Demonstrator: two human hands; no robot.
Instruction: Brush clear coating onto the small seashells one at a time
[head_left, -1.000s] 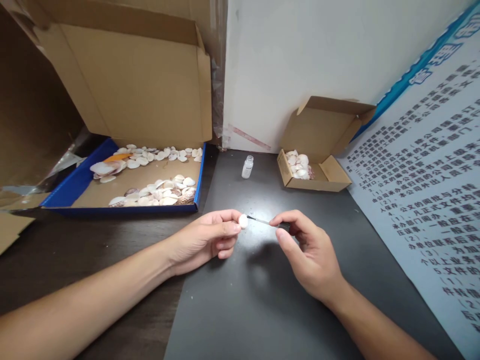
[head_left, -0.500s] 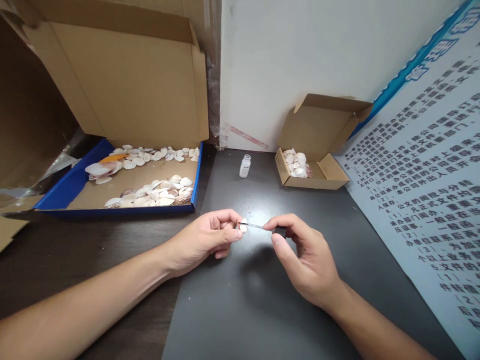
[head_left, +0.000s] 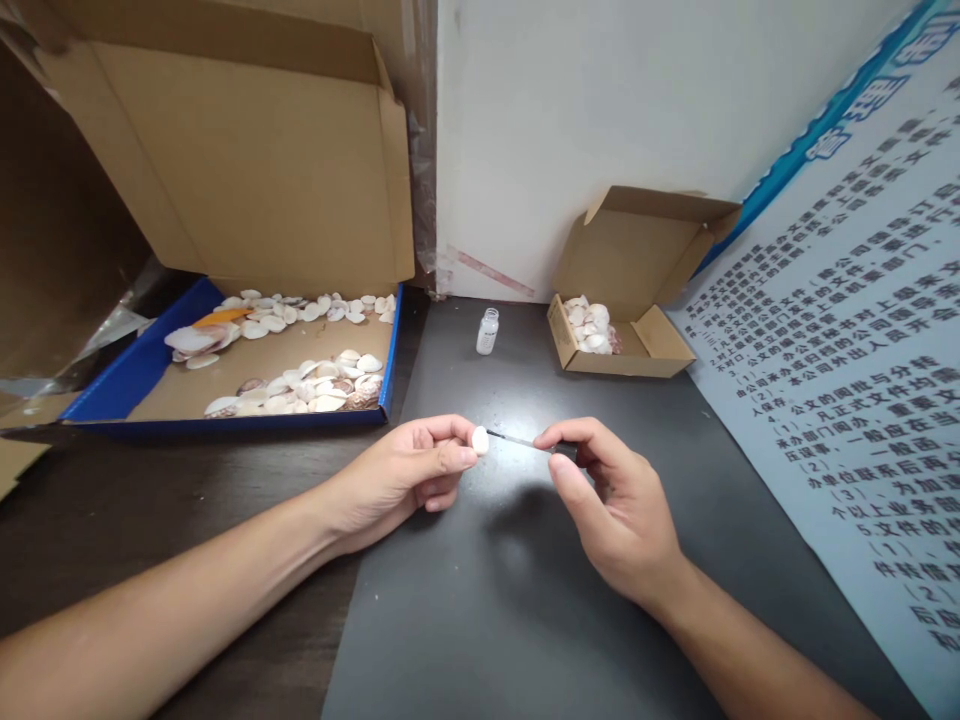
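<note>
Far out beyond your left forearm lies the big open cardboard tray (head_left: 120, 385) with the blue rim, its lid standing up behind it, and loose seashells (head_left: 300, 385) are spread across its floor in two rough rows.

Your left hand (head_left: 405, 475) hovers just above the dark mat (head_left: 480, 600), fingers curled in, with thumb and forefinger pinched on a small white shell (head_left: 479, 440) that sticks out past your fingertips toward your other hand.

Straight ahead of that shell, well beyond both hands near the wall, stands a small clear bottle (head_left: 487, 331), upright and uncapped.

The thin brush (head_left: 517, 441) bridges the gap between your hands: its tip meets the shell's right edge and its dark cap-like handle sits inside your right fingers. Your right hand (head_left: 611, 510) is closed narrowly on that handle, thumb and forefinger pinching it, the other fingers tucked beneath.

Beyond your right hand, close to the wall, sits a small open cardboard box (head_left: 626, 345) with a heap of shells in its left part. Further right, a printed notice (head_left: 847, 400) leans at the mat's edge.
</note>
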